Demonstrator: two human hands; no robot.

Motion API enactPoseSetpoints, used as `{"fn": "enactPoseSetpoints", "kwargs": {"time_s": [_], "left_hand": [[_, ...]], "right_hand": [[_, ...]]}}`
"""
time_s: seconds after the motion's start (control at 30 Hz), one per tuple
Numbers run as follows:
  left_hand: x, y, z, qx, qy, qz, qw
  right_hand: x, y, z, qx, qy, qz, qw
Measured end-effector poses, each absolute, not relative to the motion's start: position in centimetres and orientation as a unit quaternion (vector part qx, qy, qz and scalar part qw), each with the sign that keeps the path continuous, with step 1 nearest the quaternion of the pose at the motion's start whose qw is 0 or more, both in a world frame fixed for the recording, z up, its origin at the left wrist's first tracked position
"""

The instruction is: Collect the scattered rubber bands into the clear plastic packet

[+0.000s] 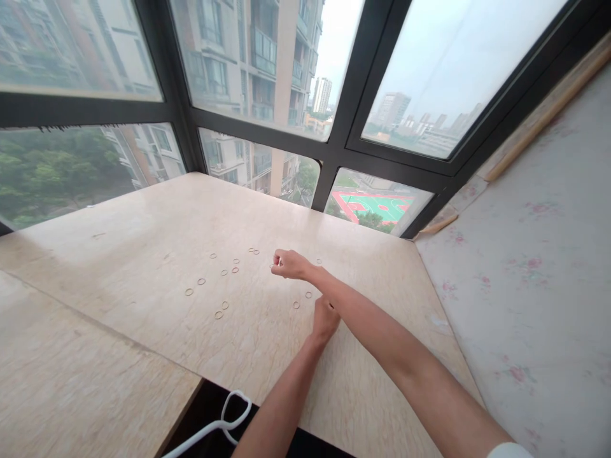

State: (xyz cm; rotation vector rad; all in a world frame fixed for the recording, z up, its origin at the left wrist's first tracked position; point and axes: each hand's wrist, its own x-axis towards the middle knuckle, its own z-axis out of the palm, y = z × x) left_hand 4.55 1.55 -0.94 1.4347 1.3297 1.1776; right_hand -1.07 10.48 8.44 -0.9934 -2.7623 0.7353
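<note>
Thin rings that look like rubber bands lie scattered on the beige marble-patterned surface. Most are yellowish, such as one ring on the left; a reddish ring lies among them. My right hand reaches over this surface with its fingers closed in a pinch. At its fingertips a bit of a thin ring shows, but I cannot tell whether it is gripped. Below and behind my right forearm is my left hand, curled, its fingertips largely hidden. Near it lie two rings.
Dark window frames border the far side, with buildings outside. A flowered wall closes off the right. At the near edge, a white cable loops over a dark gap. A seam crosses the surface on the left.
</note>
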Motion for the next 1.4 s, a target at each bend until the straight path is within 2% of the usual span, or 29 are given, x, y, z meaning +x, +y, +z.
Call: {"fn": "enactPoseSetpoints", "kwargs": {"time_s": [0.1,0.33,0.47,0.67,0.9,1.23,1.4], "left_hand": [[5.3,1.5,-1.0,0.502,0.582,0.513,0.381],[5.7,1.4,-0.9,0.495,0.509,0.578,0.402],[5.6,1.5,-0.7,0.487,0.510,0.571,0.420],[5.4,1.6,-0.6,0.496,0.516,0.563,0.413],[5.6,1.6,-0.3,0.496,0.534,0.553,0.404],[5.8,1.5,-0.1,0.492,0.546,0.550,0.396],[5.7,1.6,-0.2,0.489,0.540,0.556,0.401]], "right_hand": [[2.4,9.4,9.3,-0.344,-0.882,0.294,0.130],[14.2,6.3,9.0,-0.411,-0.790,0.360,0.277],[21.8,3.7,8.1,-0.466,-0.698,0.407,0.360],[30.7,-0.9,6.7,-0.583,-0.573,0.372,0.439],[35.8,-4.4,6.1,-0.672,-0.512,0.288,0.451],[36.8,-4.5,4.5,-0.690,-0.593,0.212,0.358],[36.9,-5.2,4.9,-0.694,-0.589,0.214,0.355]]}}
